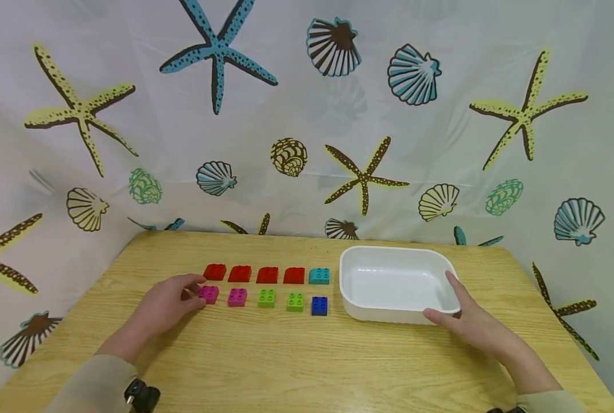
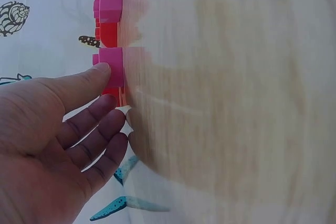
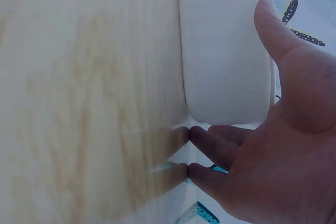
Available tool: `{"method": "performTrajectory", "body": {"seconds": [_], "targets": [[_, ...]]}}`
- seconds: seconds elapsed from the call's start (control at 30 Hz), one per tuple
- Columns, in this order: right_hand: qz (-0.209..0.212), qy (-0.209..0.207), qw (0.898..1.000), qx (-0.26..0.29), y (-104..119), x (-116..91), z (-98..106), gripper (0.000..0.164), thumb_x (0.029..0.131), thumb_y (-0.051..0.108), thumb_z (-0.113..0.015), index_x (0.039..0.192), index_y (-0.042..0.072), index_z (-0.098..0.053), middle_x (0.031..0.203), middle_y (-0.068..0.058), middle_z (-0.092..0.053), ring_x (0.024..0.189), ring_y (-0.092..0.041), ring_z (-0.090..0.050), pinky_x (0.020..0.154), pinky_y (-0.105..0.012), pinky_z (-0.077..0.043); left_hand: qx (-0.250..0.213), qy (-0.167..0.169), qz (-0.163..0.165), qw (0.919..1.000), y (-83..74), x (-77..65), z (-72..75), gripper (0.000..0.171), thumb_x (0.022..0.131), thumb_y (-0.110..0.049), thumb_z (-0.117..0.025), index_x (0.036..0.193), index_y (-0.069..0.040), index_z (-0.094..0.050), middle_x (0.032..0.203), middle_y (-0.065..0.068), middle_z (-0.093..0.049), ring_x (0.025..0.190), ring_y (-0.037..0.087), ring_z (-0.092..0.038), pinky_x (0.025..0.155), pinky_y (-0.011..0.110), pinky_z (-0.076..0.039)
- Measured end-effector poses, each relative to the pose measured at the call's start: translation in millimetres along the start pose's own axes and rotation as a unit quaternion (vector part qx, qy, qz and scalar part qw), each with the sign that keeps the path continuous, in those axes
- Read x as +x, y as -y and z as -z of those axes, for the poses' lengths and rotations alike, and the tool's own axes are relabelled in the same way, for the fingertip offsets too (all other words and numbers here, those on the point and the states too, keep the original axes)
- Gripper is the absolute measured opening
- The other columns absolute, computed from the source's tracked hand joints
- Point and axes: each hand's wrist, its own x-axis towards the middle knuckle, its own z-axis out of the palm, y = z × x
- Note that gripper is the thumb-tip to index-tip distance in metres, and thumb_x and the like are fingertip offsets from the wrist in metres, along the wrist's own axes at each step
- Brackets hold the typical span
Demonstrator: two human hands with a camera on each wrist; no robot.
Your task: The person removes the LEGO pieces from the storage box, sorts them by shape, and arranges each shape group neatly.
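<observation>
At the left end of the front row, my left hand (image 1: pixel 164 301) pinches the nearer-left pink toy brick (image 1: pixel 209 295). In the left wrist view its thumb (image 2: pixel 102 69) lies on the brick's side, while other fingers rest lower, close to the tabletop. A red brick (image 1: pixel 215 272) stands right behind it, near the index fingertip. Over on the right, my right hand (image 1: pixel 474 327) spreads round the near right corner of a white tray (image 1: pixel 389 315). Its thumb (image 3: pixel 270 19) lies along the tray's front wall, and the other fingertips meet the table beside it.
Along the front row follow another pink brick (image 1: pixel 237 297), lime green bricks (image 1: pixel 267 298) and a dark blue brick (image 1: pixel 319 306). Behind them stand more red bricks (image 1: pixel 267 275) and a light blue brick (image 1: pixel 319 276). A patterned cloth (image 1: pixel 286 201) hangs behind the wooden table (image 1: pixel 307 367).
</observation>
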Motion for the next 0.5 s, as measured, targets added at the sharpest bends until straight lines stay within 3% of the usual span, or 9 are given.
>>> {"method": "performTrajectory", "body": {"seconds": [0.37, 0.5], "targets": [[0.007, 0.000, 1.000, -0.005, 0, 1, -1, 0.120, 0.106, 0.057, -0.071, 0.175, 0.012, 0.017, 0.173, -0.045, -0.004, 0.157, -0.067, -0.017, 0.124, -0.078, -0.024, 0.006, 0.004, 0.000, 1.0000, -1.5, -2.8, 1.5, 0.047, 0.102, -0.015, -0.082, 0.141, 0.005, -0.067, 0.119, 0.018, -0.075, 0.104, 0.034, -0.069, 0.095, 0.060, -0.060], [0.002, 0.001, 1.000, -0.002, -1, 0, 0, 0.121, 0.105, 0.057, -0.071, 0.175, 0.013, 0.018, 0.173, -0.046, -0.003, 0.157, -0.067, -0.017, 0.123, -0.078, -0.025, 0.016, 0.001, 0.006, 0.9999, -14.0, -1.2, 1.8, 0.050, 0.102, -0.020, -0.082, 0.143, 0.004, -0.067, 0.129, 0.024, -0.071, 0.108, 0.037, -0.069, 0.097, 0.061, -0.059]]}}
